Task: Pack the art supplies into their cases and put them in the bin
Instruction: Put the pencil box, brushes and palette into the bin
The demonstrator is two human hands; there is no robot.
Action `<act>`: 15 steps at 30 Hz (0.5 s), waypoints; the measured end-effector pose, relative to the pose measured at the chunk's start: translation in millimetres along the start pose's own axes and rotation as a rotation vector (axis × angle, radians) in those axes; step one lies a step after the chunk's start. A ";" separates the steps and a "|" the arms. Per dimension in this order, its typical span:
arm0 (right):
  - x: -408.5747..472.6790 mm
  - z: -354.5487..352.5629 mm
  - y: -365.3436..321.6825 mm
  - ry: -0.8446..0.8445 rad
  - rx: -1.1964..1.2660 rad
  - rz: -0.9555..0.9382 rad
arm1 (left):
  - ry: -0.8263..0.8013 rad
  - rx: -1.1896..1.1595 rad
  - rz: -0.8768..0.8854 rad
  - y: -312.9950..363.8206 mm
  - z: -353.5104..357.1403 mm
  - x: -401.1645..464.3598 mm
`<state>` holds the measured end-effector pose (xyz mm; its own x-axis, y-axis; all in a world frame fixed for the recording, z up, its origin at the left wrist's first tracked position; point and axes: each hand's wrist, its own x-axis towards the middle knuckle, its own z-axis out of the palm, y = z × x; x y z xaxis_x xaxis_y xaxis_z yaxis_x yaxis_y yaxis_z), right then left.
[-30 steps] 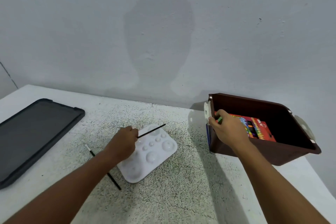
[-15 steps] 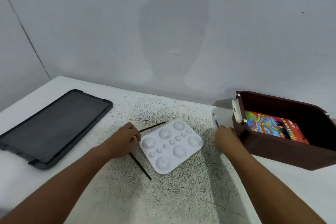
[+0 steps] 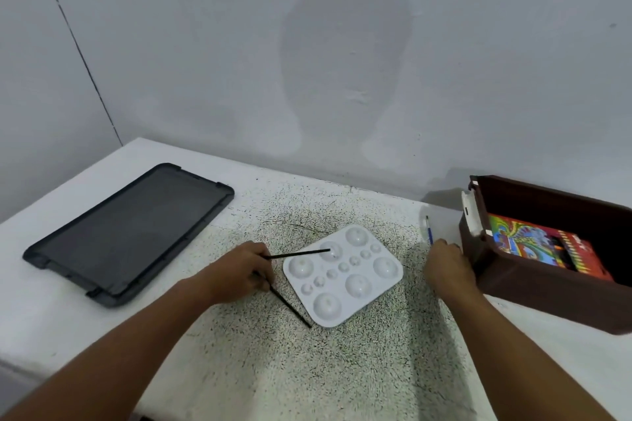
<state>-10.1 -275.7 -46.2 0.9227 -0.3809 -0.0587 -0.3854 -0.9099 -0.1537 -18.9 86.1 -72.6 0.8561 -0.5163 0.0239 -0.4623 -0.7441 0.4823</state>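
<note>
My left hand (image 3: 239, 272) pinches a thin black paintbrush (image 3: 297, 253) whose tip lies over the white paint palette (image 3: 355, 297). A second black paintbrush (image 3: 292, 308) lies on the table, running from under that hand along the palette's left edge. My right hand (image 3: 448, 267) is down on the table beside the brown bin (image 3: 547, 304), its fingertips at the near end of a blue pen (image 3: 429, 232). Those fingers are hidden, so I cannot tell if they grip the pen. A colourful crayon box (image 3: 543, 249) lies inside the bin.
A black flat lid or tray (image 3: 130, 232) lies at the far left of the white speckled table (image 3: 342, 369). The wall stands close behind. The bin has a white latch (image 3: 470, 215) on its left end and reaches the right edge of the view.
My right hand came out of the bin, leaving the crayon box inside, and dropped to the pen beside it. My left hand stayed on the brush; the view shifted left.
</note>
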 end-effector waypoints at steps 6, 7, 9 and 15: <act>-4.2 -2.3 -0.4 -0.028 0.034 0.067 | 0.118 0.001 0.063 1.4 -6.7 7.8; -4.7 -1.9 -0.8 -0.036 0.045 0.071 | 0.147 0.007 0.076 3.3 -7.6 10.8; -6.0 -2.2 -1.8 -0.052 0.070 0.067 | 0.204 0.015 0.073 9.9 -7.7 19.4; -12.7 -16.3 -3.1 -0.092 0.181 -0.012 | 0.245 -0.143 0.015 51.1 2.0 53.9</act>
<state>-20.7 -270.7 -28.9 0.9271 -0.3457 -0.1445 -0.3745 -0.8668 -0.3292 3.1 19.5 -48.4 0.8878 -0.3960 0.2346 -0.4530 -0.6609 0.5983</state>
